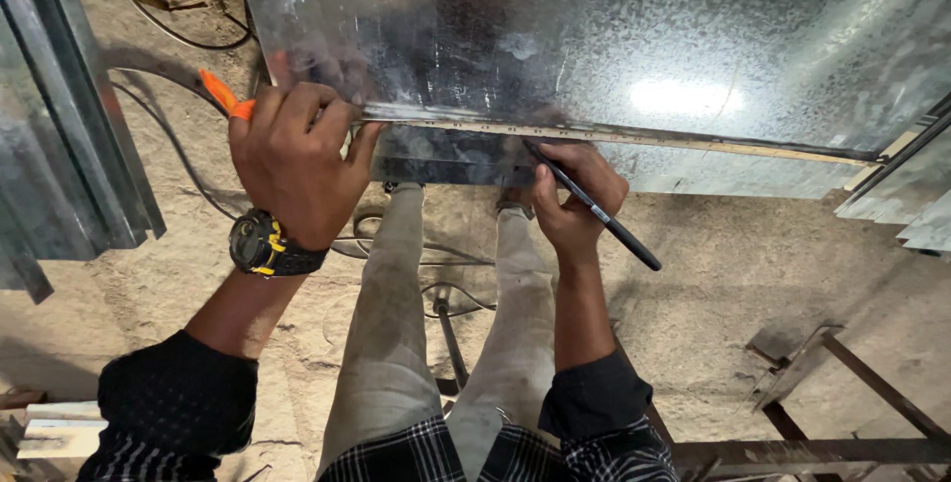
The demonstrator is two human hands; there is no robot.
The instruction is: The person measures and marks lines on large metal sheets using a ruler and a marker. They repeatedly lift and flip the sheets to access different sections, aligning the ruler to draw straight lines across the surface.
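Pen [594, 210] sits pinched in the right hand [573, 203], tip on the ruler [634, 138] along the near sheet metal [594, 36] edge. Left hand [297, 160] presses down, fingers wrapped around something orange [226, 96]. If that pressure slips, the ruler could shift and the line would probably wander.

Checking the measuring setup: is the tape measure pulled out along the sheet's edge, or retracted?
Pulled out: the tape lies along the metal sheet edge, from the left hand past the right hand.
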